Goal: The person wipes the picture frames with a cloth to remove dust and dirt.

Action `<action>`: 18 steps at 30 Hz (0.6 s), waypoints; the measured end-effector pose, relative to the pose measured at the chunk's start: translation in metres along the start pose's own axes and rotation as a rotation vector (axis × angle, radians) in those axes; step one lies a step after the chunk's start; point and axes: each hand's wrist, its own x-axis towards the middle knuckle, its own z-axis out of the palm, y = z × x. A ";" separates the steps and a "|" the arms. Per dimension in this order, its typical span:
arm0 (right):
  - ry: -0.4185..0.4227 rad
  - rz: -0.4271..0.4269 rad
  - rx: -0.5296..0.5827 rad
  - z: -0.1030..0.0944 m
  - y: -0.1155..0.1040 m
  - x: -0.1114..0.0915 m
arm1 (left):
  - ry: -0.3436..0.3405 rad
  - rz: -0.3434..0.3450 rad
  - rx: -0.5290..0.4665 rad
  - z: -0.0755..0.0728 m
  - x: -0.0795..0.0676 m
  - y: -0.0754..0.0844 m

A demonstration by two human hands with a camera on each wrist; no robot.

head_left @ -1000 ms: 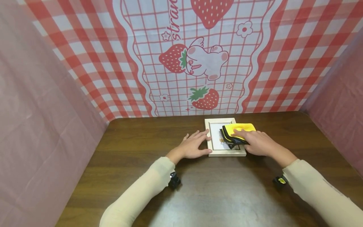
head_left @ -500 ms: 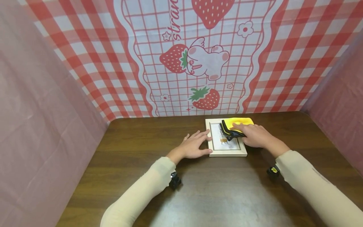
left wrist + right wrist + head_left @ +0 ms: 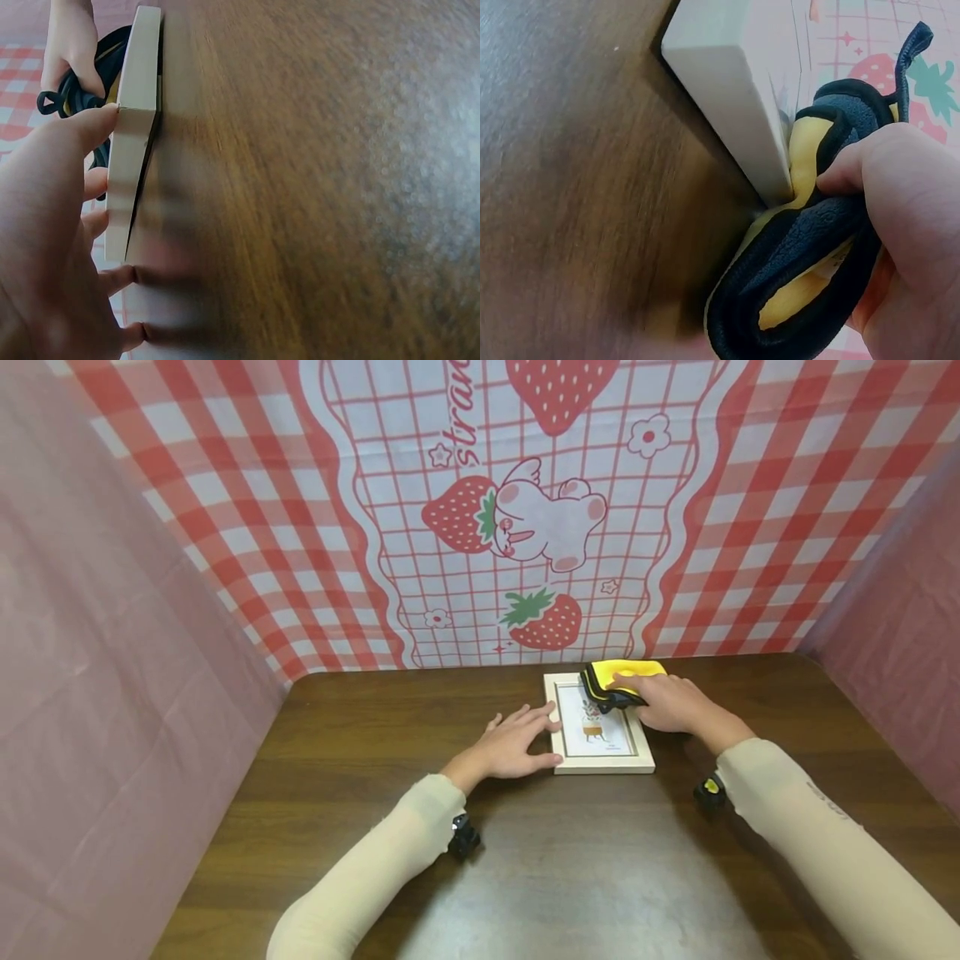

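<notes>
A pale wooden picture frame (image 3: 606, 766) lies flat near the back of the table, a small drawing with an orange block behind its pane. My left hand (image 3: 512, 746) rests against its left side, fingers spread, thumb and some fingertips on the edge; in the left wrist view two fingertips reach past it to the table. My right hand (image 3: 670, 702) grips a folded cleaning cloth (image 3: 628, 671), yellow with grey-blue plush and black trim. The cloth lies over the frame's upper right part and hides that corner. In the right wrist view a loop of black trim (image 3: 913, 52) sticks out.
The dark brown wooden table (image 3: 570, 860) extends toward me. Close behind the frame hangs a red-and-white checked cloth (image 3: 465, 635) with strawberries, and pink curtains (image 3: 112, 693) flank both sides. A small black camera (image 3: 463, 837) is on each wrist.
My right hand has moved the cloth away from me, from the middle right of the frame to its top right, uncovering more of the drawing. The left hand stays in place.
</notes>
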 end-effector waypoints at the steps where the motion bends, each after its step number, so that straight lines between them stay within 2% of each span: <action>1: -0.004 0.004 0.000 0.000 0.000 0.000 | 0.001 0.001 -0.001 0.000 0.000 0.000; 18: -0.021 -0.021 -0.004 0.002 -0.004 -0.005 | 0.012 0.000 0.000 0.001 0.000 0.000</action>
